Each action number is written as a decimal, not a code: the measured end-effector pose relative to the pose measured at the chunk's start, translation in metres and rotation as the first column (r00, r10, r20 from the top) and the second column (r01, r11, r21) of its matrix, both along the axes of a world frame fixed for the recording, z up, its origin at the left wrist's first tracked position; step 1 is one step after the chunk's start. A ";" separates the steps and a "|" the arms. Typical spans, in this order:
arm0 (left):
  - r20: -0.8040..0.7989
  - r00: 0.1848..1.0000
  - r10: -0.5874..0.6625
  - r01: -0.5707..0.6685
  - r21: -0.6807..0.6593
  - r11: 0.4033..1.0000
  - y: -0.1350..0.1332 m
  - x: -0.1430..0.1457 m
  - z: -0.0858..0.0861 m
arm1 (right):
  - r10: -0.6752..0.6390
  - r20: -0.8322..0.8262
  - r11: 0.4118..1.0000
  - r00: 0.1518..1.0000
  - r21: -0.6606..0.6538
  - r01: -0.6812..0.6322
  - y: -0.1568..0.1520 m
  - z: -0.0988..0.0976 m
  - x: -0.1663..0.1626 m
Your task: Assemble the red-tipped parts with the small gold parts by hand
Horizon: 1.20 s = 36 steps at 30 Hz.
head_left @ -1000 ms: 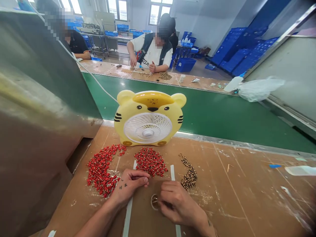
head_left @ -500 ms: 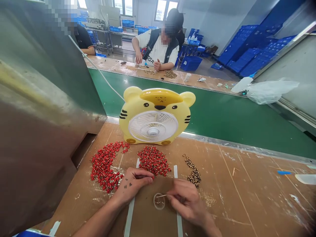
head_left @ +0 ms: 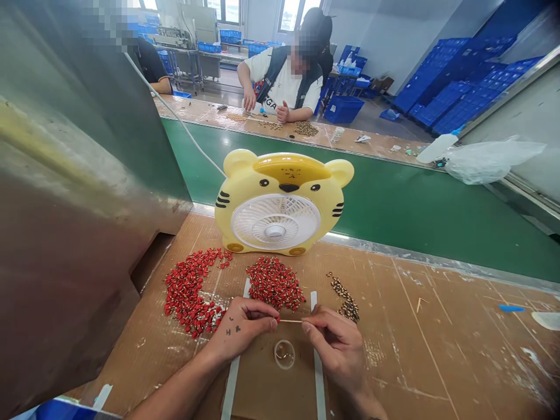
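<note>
My left hand (head_left: 249, 326) pinches a small red piece (head_left: 277, 319) between thumb and fingertips. In my right hand (head_left: 335, 338) is a thin wooden stick (head_left: 291, 321), gripped between thumb and forefinger, its tip against or very close to the red piece. Just below the stick sits a small round clear dish (head_left: 284, 354) with a little clear substance in it. Beyond my hands lies a heap of red pieces with metallic parts (head_left: 275, 283). A second, curved heap of red pieces (head_left: 188, 291) spreads to the left. Small black-and-gold pieces (head_left: 343, 297) form a strip at the right.
A yellow animal-faced fan (head_left: 280, 204) stands behind the heaps, its white cord (head_left: 184, 125) running up left. A metal cabinet (head_left: 87, 204) walls off the left. Across the green divider (head_left: 394, 204), a person (head_left: 289, 81) works at another bench. A plastic bag (head_left: 490, 160) lies at far right.
My right hand has lifted the stick's tip out of the round dish and brought it up to the red piece in my left hand. The view has shifted slightly.
</note>
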<state>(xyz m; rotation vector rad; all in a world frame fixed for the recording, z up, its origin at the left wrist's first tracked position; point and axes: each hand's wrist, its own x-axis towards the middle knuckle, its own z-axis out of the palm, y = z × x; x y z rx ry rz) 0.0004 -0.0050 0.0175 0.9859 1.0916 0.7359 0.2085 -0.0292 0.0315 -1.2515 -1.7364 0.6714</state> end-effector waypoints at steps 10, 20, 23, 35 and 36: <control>0.047 0.998 0.035 -0.034 -0.018 0.999 0.001 0.000 0.001 | 0.067 0.079 0.990 0.995 -0.133 -0.056 -0.002 0.003 0.014; 0.009 0.999 0.037 -0.037 -0.021 0.999 0.001 -0.001 -0.007 | 0.239 0.344 0.958 0.908 -0.239 -0.162 0.015 0.013 0.047; 0.008 1.000 0.028 -0.028 -0.016 0.999 0.001 -0.001 -0.008 | -0.011 0.430 0.993 0.903 -0.102 0.061 0.045 0.011 0.076; 0.049 0.998 0.041 -0.040 -0.021 0.999 0.004 -0.002 -0.006 | 0.109 0.657 0.988 0.746 -0.155 -0.008 0.105 -0.004 0.099; 0.047 0.998 0.040 -0.039 -0.020 0.999 0.004 -0.002 -0.006 | 0.116 0.658 0.987 0.744 -0.161 -0.012 0.105 -0.004 0.099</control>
